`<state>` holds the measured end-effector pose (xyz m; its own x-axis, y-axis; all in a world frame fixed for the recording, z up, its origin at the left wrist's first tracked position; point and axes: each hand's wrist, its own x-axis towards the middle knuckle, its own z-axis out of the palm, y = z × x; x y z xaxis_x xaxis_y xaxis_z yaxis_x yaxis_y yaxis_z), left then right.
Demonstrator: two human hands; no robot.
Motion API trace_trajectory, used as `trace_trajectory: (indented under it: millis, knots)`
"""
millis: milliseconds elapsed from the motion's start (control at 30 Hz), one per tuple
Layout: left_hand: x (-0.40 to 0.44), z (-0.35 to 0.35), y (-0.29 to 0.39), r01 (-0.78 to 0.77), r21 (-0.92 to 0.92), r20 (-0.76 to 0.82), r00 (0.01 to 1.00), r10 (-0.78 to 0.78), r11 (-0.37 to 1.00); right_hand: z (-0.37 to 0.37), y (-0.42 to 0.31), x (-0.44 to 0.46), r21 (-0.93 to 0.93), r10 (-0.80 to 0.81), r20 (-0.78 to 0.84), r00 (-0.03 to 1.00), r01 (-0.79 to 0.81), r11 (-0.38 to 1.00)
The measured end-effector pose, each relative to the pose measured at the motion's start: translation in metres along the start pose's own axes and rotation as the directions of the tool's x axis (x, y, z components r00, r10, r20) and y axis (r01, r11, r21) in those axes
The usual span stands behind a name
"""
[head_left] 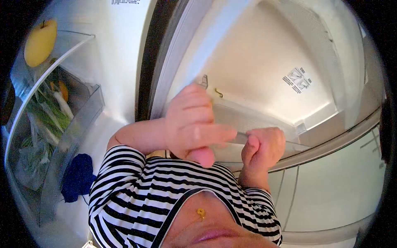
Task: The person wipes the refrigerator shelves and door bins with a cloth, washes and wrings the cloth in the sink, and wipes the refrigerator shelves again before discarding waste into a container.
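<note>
- The left hand (pixel 193 128) is too blurred for me to separate every finger.
- I can't identify the grey sliver (pixel 241 134) between the hands.
- The curled right hand (pixel 266 145) hides its palm.
- The printed label (pixel 297 80) is too small to read.
- The top edge crops another label (pixel 126 1).

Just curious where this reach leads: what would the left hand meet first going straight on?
Probably the right hand, since the left hand points towards it. Depth is unclear, though, and a blurred grey sliver between them may come first.
</note>
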<state>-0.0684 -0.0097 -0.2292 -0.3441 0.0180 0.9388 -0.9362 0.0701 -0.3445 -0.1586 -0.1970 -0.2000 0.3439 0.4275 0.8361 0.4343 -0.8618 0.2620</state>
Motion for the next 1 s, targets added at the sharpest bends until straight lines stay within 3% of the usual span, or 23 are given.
trace_trajectory:
  millis: [100, 167, 233, 267, 333, 400, 467, 500, 667, 733, 767, 833, 933, 1000]
  knots:
    - [0.012, -0.002, -0.002, 0.091, 0.035, -0.009, 0.996, -0.091, 0.995, -0.001, 0.002, 0.012, 0.011, 0.020, -0.007, 1.000, -0.020, 1.000]
    - [0.016, -0.006, 0.003, 0.190, 0.067, 0.077, 0.978, -0.195, 0.980, -0.003, 0.002, 0.011, 0.041, 0.066, -0.001, 0.998, -0.066, 0.997]
    - [0.003, -0.002, 0.008, 0.157, 0.078, 0.077, 0.984, -0.163, 0.984, -0.007, 0.002, 0.005, -0.064, -0.034, 0.107, 0.994, 0.041, 0.997]
    - [0.000, -0.003, 0.006, 0.102, 0.106, 0.079, 0.991, -0.111, 0.989, -0.005, 0.002, 0.004, -0.068, -0.032, 0.098, 0.995, 0.039, 0.997]
    - [0.003, -0.007, 0.002, 0.113, 0.081, 0.090, 0.989, -0.120, 0.990, 0.003, 0.001, 0.000, 0.059, -0.055, -0.077, 0.995, 0.060, 0.996]
    - [0.005, -0.003, 0.003, 0.138, 0.052, 0.099, 0.985, -0.143, 0.989, 0.001, 0.002, 0.008, 0.057, -0.034, -0.076, 0.997, 0.039, 0.998]
    - [0.013, 0.002, 0.007, 0.289, 0.039, -0.043, 0.957, -0.287, 0.957, 0.000, 0.004, 0.015, 0.057, -0.021, -0.071, 0.997, 0.025, 0.998]
    - [0.012, 0.002, 0.006, 0.295, 0.037, -0.042, 0.955, -0.293, 0.955, 0.000, 0.005, 0.015, 0.061, -0.033, -0.072, 0.997, 0.037, 0.997]
    - [0.003, -0.003, 0.004, 0.158, 0.041, 0.017, 0.987, -0.158, 0.987, -0.004, 0.003, 0.004, 0.060, -0.072, -0.012, 0.997, 0.072, 0.996]
    - [0.005, -0.003, 0.005, 0.140, 0.022, 0.017, 0.990, -0.140, 0.990, -0.007, 0.008, 0.008, -0.045, -0.101, 0.124, 0.987, 0.107, 0.993]
    - [0.014, -0.005, 0.006, 0.203, 0.049, 0.032, 0.978, -0.205, 0.978, -0.006, 0.009, 0.011, -0.046, -0.101, 0.119, 0.988, 0.107, 0.993]
    - [0.015, -0.005, 0.007, 0.280, 0.072, 0.049, 0.958, -0.284, 0.957, -0.001, 0.008, 0.014, 0.075, -0.024, -0.038, 0.999, 0.026, 0.997]
    - [0.005, -0.002, 0.008, 0.138, 0.104, 0.090, 0.985, -0.147, 0.985, -0.006, 0.007, 0.005, 0.059, -0.112, 0.070, 0.991, 0.108, 0.992]
    - [0.003, -0.001, 0.000, 0.102, 0.082, 0.037, 0.994, -0.105, 0.991, 0.000, 0.006, 0.007, 0.048, -0.112, -0.020, 0.994, 0.113, 0.992]
